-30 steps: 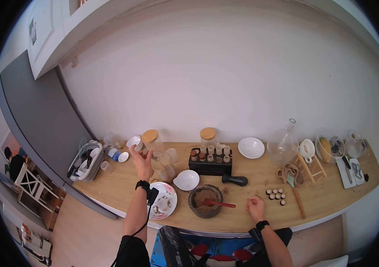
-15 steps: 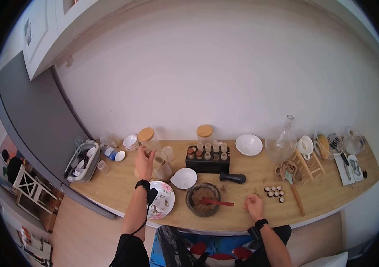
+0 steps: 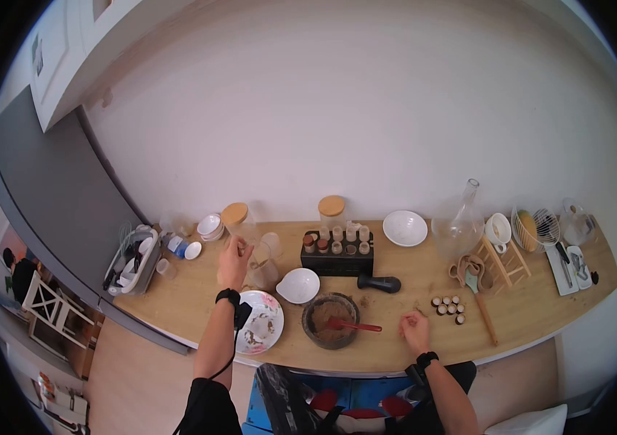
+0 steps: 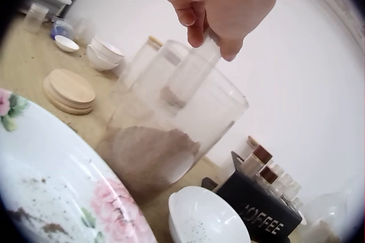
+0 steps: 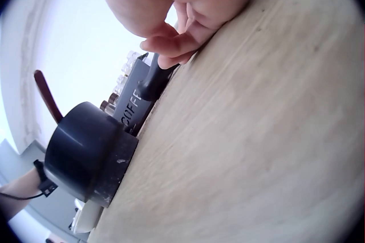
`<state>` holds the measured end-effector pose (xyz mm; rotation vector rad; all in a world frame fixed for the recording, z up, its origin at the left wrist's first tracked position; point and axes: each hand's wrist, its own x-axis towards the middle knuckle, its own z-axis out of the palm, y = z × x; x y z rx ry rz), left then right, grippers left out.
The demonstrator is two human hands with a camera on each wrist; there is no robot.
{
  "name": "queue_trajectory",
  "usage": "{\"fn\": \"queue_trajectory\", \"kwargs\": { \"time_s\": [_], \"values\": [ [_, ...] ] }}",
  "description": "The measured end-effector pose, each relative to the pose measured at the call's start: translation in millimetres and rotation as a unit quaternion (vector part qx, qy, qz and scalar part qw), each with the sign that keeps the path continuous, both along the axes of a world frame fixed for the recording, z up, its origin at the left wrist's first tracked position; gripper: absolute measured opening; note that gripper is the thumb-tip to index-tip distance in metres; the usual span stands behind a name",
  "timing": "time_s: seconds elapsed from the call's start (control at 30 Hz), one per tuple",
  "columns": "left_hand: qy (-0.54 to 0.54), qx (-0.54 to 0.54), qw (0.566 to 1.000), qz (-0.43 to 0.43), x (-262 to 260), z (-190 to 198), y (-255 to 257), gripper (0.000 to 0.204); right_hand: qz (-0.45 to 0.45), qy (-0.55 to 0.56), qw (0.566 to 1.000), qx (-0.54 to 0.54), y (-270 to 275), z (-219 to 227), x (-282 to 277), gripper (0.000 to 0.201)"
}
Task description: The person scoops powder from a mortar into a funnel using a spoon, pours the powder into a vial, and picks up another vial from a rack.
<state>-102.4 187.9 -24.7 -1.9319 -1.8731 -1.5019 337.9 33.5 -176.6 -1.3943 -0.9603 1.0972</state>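
Left hand (image 4: 219, 1) above the open glass jar (image 4: 171, 135) — fingers pinching a small clear tube (image 4: 191, 75) that dips into the jar's mouth; brown powder in the jar's lower part. Jar upright on the table (image 3: 395, 290), between the flowered plate (image 3: 261, 326) and the white bowl (image 3: 300, 285), its wooden lid (image 4: 69, 91) lying just beside. Right hand (image 3: 415, 332) resting on the table's front edge, fingers loosely curled, holding nothing — right of the dark mortar (image 3: 332, 320) with the red spoon (image 3: 355, 325).
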Motion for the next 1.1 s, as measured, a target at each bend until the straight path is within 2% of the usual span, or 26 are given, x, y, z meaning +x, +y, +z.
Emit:
{"fn": "queue_trajectory", "kwargs": {
  "time_s": [0.03, 0.07, 0.13, 0.17, 0.23, 0.33, 0.37, 0.4, 0.47, 0.5, 0.6, 0.63, 0.7, 0.73, 0.8, 0.87, 0.93, 0.97, 1.0, 1.03, 1.07, 1.1],
  "values": [
    [0.039, -0.046, 0.998, -0.021, 3, 5, -1, 0.038, -0.003, -0.006, 1.000, 0.003, 2, -1, 1, 0.005],
    [0.040, -0.043, 0.998, -0.025, 10, 11, 2, 0.038, -0.011, -0.009, 1.000, 0.009, 7, -1, 2, 0.004],
    [-0.091, 0.035, 0.995, 0.011, 22, 18, -6, 0.028, -0.012, -0.007, 1.000, 0.013, 4, 1, 2, 0.003],
    [-0.091, 0.032, 0.995, 0.010, 21, 16, -3, 0.028, -0.005, -0.010, 1.000, 0.016, 3, 3, 2, 0.002],
    [0.037, 0.007, 0.999, -0.016, 11, 16, -5, 0.024, -0.005, -0.013, 1.000, 0.021, 8, 0, 0, 0.002],
    [0.032, 0.007, 0.999, 0.019, 20, 23, -12, 0.025, -0.002, -0.020, 0.999, 0.032, 8, 4, 4, 0.002],
    [-0.026, 0.015, 0.999, 0.030, 27, 30, -13, 0.025, 0.002, -0.013, 1.000, 0.022, 4, 3, 3, 0.002],
    [-0.026, 0.014, 0.999, 0.026, 29, 29, -11, 0.025, -0.001, -0.013, 1.000, 0.020, 4, 2, 5, 0.002],
    [0.053, 0.023, 0.998, 0.030, 25, 28, -14, 0.025, 0.005, -0.003, 1.000, 0.008, 6, -5, 4, 0.002],
    [0.066, -0.013, 0.998, 0.004, 24, 26, -16, 0.027, 0.012, -0.007, 1.000, 0.003, 0, -10, 4, 0.002],
    [0.055, 0.051, 0.997, 0.003, 33, 29, -16, 0.025, 0.006, -0.029, 0.999, 0.040, 10, -9, 6, 0.002],
    [0.013, 0.054, 0.998, 0.009, 40, 36, -21, 0.023, 0.007, -0.022, 0.999, 0.030, 6, -5, 5, 0.003],
    [0.045, 0.024, 0.999, -0.005, 27, 25, -6, 0.024, 0.012, -0.015, 1.000, 0.015, 4, 0, 2, 0.003],
    [0.072, -0.011, 0.997, -0.015, 23, 16, -14, 0.025, 0.020, -0.031, 0.999, 0.000, 0, 1, 3, 0.004],
    [0.051, 0.009, 0.999, 0.008, 23, 13, -13, 0.028, 0.020, -0.048, 0.999, 0.000, 13, 8, 9, 0.006],
    [0.035, 0.018, 0.999, 0.024, 28, 22, -23, 0.030, 0.038, -0.017, 0.999, -0.017, 11, 9, 16, 0.009],
    [-0.098, 0.043, 0.993, 0.052, 31, 35, -35, 0.034, 0.028, -0.021, 0.999, 0.007, 18, 28, 21, 0.010],
    [-0.154, 0.058, 0.985, 0.056, 27, 30, -37, 0.033, 0.018, -0.018, 0.999, 0.033, 22, 44, 19, 0.010],
    [-0.157, 0.058, 0.984, 0.063, 25, 24, -42, 0.033, 0.026, -0.021, 0.999, 0.032, 26, 62, 16, 0.010],
    [-0.307, 0.038, 0.951, 0.016, 27, 17, -48, 0.032, 0.042, -0.005, 0.998, 0.042, 31, 86, 11, 0.012],
    [-0.449, 0.020, 0.893, -0.033, 29, 9, -54, 0.032, 0.059, 0.012, 0.997, 0.052, 36, 110, 4, 0.014],
    [-0.541, 0.017, 0.836, -0.087, 31, -2, -59, 0.028, 0.066, 0.010, 0.996, 0.055, 40, 131, -6, 0.014]
  ]
}}
